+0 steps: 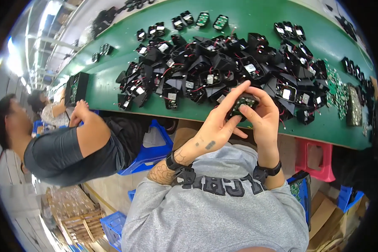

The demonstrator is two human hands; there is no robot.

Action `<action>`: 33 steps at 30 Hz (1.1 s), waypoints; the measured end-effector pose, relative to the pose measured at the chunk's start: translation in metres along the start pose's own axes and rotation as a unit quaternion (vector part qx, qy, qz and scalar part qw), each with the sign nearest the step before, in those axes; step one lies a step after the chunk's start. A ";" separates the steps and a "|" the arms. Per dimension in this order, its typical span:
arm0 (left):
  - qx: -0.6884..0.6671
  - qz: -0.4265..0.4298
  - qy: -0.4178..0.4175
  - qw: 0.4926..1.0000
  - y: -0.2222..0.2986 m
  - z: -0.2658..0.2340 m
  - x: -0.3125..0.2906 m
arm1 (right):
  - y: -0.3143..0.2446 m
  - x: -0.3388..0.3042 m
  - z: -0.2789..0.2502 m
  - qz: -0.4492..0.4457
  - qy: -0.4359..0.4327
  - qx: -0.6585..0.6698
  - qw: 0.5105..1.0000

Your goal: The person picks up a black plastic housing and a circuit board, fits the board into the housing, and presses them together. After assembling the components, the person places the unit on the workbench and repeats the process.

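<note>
Both of my hands hold one small black plastic housing (244, 101) with a green circuit board set in it, just above the table's near edge. My left hand (227, 107) is closed round its left side, and my right hand (264, 110) grips the right side with the thumb lying on the board. The fingers cover much of the housing. Beyond my hands lies a large heap of black housings (197, 69) with red wires and white or silver parts inside.
Loose green circuit boards (336, 90) lie at the right of the green table (105, 90). Small groups of housings (290, 30) stand along the back. A co-worker (67, 143) sits at the left on a blue stool (153, 145). A red stool (315, 157) stands at the right.
</note>
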State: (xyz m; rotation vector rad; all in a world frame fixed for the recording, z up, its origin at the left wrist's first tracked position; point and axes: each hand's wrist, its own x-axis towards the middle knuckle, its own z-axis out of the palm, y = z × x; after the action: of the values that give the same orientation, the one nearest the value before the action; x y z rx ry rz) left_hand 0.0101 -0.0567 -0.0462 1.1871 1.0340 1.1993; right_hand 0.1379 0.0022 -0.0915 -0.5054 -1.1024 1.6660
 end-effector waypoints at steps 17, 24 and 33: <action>-0.250 -0.190 -0.088 0.945 0.047 -0.048 0.115 | -0.061 -0.010 -0.105 -0.164 0.240 -0.173 0.941; 0.097 0.052 0.015 0.994 0.003 -0.095 0.316 | -0.075 -0.020 -0.210 -0.155 0.494 -0.390 0.762; 0.466 0.075 0.149 0.869 -0.124 -0.141 0.442 | -0.037 0.000 -0.274 -0.063 0.391 -0.787 0.474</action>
State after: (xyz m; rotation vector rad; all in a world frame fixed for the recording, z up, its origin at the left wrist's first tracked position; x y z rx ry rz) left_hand -0.0678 0.3994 -0.1727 1.8727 1.9046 1.0178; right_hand 0.3667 0.1195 -0.1942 -1.9808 -1.5249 -0.3888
